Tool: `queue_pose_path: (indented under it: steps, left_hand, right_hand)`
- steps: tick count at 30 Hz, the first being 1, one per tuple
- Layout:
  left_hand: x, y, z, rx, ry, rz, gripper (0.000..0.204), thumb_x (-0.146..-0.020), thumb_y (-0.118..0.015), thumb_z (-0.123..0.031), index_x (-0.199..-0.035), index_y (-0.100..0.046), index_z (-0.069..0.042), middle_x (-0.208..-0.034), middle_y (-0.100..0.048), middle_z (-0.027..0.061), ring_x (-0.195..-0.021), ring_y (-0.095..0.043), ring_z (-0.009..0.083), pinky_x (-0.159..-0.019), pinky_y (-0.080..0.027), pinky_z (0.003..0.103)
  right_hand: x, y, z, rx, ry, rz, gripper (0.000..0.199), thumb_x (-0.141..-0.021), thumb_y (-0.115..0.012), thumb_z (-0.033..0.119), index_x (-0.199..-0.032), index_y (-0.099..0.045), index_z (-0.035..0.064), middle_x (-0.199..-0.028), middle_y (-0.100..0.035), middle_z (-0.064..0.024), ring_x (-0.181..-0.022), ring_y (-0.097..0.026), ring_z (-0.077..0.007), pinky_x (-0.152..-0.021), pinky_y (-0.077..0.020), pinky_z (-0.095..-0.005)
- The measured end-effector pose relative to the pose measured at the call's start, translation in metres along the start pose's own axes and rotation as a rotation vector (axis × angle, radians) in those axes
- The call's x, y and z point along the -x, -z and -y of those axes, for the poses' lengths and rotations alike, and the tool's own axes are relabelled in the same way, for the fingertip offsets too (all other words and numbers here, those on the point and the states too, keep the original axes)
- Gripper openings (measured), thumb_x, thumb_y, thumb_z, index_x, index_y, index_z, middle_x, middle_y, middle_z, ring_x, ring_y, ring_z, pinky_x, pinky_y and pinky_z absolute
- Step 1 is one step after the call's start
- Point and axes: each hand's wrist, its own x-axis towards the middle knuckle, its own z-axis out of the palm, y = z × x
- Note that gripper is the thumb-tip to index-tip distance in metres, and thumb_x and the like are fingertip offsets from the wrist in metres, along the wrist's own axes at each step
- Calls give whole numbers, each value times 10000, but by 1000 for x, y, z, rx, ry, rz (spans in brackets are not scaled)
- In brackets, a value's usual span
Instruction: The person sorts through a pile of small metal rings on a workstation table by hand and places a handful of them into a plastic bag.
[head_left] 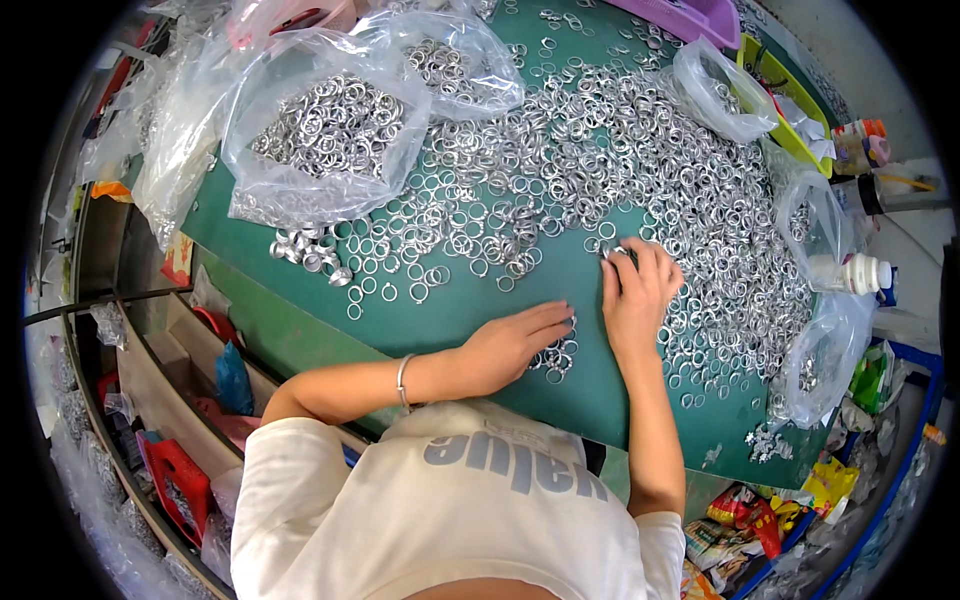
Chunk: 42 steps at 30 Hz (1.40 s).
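A broad heap of silvery metal rings [720, 230] covers the right and far side of the green tabletop [450, 325]. My right hand [640, 290] is at the heap's near-left edge, its fingers bent down and closed round a few rings, which they partly hide. Stretched out flat, my left hand [510, 348] rests low over the table with its fingers pointing right. Under and beside its fingertips lies a small cluster of rings [556, 362]. More rings [470, 230] spread loosely beyond my left hand.
Clear plastic bags full of rings [335, 125] stand at the far left. A purple basin [700, 18] and a yellow-green basket [790, 95] are at the far right. Open drawers [180, 345] lie left of the table. Coloured packets [745, 520] fill a blue-framed rack at right.
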Motion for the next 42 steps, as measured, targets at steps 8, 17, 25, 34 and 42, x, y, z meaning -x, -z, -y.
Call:
queue_pose_path:
  steps: [8, 17, 25, 34, 42]
  left_hand:
    - [-9, 18, 12, -121, 61, -148, 419, -763, -593, 83, -1175, -592, 7, -1330, -529, 153, -1226, -511, 340, -997, -444, 430]
    - [-9, 43, 48, -507, 48, -149, 425, -739, -551, 64, -1158, -605, 25, -1418, -461, 151, -1354, -388, 346, -1115, -291, 536]
    - [-69, 13, 29, -505, -60, -193, 367, -759, -590, -12, -1126, -612, -16, -1214, -542, 115, -1115, -507, 268, -907, -364, 408]
    - [-56, 17, 44, -573, 1, -204, 219, -768, -653, -73, -987, -651, -57, -1045, -553, 62, -982, -506, 224, -806, -350, 377]
    - [-41, 45, 51, -657, 193, -321, 325, -804, -676, -108, -1119, -623, -47, -1130, -541, 71, -992, -500, 248, -795, -356, 392]
  right_hand:
    - [38, 40, 4, -154, -38, 156, 153, -759, -699, 30, -905, -655, 47, -1073, -599, -83, -1032, -553, -283, -897, -384, -418]
    - [28, 25, 1, 13, -34, 160, 203, -798, -675, 57, -999, -648, 63, -1134, -562, -102, -1069, -505, -291, -918, -352, -449]
    - [1, 10, -5, 85, 10, 92, 319, -817, -668, 105, -1133, -629, 85, -1219, -534, -95, -1181, -464, -308, -991, -317, -496]
    - [2, 16, -4, 94, -13, 83, 280, -826, -654, 103, -1101, -627, 54, -1260, -518, -115, -1254, -414, -347, -1027, -272, -545]
    - [49, 43, 25, 67, 29, 431, 383, -841, -663, 148, -1192, -579, 20, -1286, -495, -136, -1277, -396, -352, -1046, -255, -581]
